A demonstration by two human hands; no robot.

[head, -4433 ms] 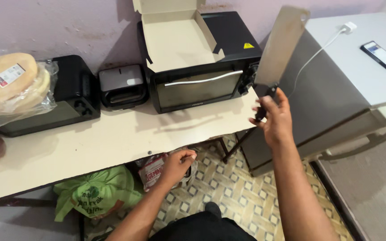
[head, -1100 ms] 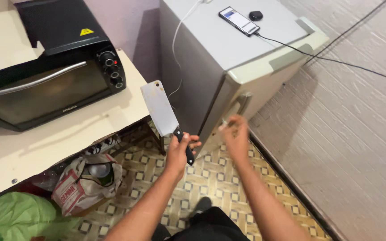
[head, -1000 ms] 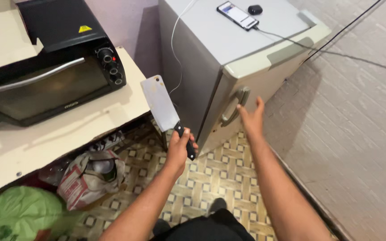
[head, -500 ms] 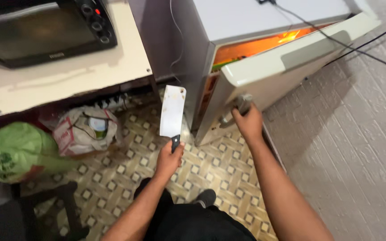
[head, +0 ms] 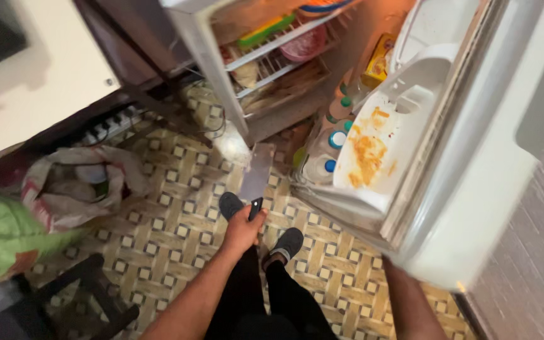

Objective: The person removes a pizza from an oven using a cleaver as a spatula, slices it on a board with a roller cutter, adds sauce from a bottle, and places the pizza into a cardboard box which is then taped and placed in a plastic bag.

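Steel-grey and broad, the cleaver (head: 257,174) hangs at the middle of the head view, its blade pointing away toward the open fridge (head: 234,94) and its dark handle clenched in the left hand (head: 243,228). That hand grasps it low, over the patterned floor tiles (head: 177,233) and just above the person's dark shoes (head: 231,204), so the blade stays clear of the legs and of the shelves while the fridge stands open.

On the right, the fridge door (head: 473,189) is swung wide toward the camera. Its inner white tray (head: 373,151) is smeared with orange stains, and blue- and green-capped bottles (head: 330,141) stand upright in the door rack just beside it, held in place by the rail. Only the right forearm shows, at the bottom edge under the door; the right hand is hidden behind the door, so I cannot tell whether it grips anything.

Far inside, wire shelves (head: 272,60) carry a red bowl and flat packets. On the near left, a green bag (head: 7,236) and a pale crumpled bag (head: 77,189) sit on the floor under the cream counter (head: 45,82).
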